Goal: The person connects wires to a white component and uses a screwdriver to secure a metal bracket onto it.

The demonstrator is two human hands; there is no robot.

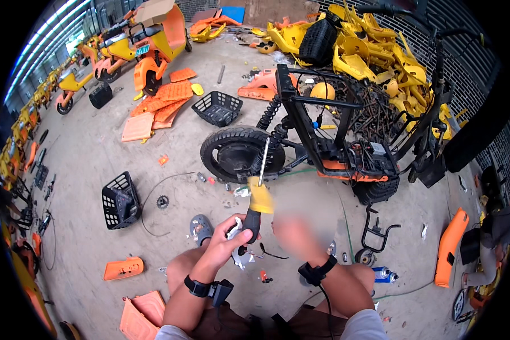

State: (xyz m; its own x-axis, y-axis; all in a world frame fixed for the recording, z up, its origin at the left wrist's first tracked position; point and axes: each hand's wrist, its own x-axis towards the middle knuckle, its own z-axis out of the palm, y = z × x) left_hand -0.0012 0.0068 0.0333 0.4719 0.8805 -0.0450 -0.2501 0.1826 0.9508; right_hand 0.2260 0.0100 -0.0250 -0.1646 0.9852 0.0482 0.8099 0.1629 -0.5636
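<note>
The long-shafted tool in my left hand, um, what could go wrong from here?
The left hand holds the long-shafted tool with its bare metal shaft pointing up, so a slip might jab the right hand, which is close by.

The scooter frame's components sit exposed; a stray metal shaft could damage them.

The thin cable curls on the floor near the left shoe and might catch a foot.

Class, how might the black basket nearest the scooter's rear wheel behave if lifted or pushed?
The basket probably feels light for its size: its sides are openwork. It likely keeps its shape: its rim looks unbent. Being boxy, it may slide rather than roll.
</note>
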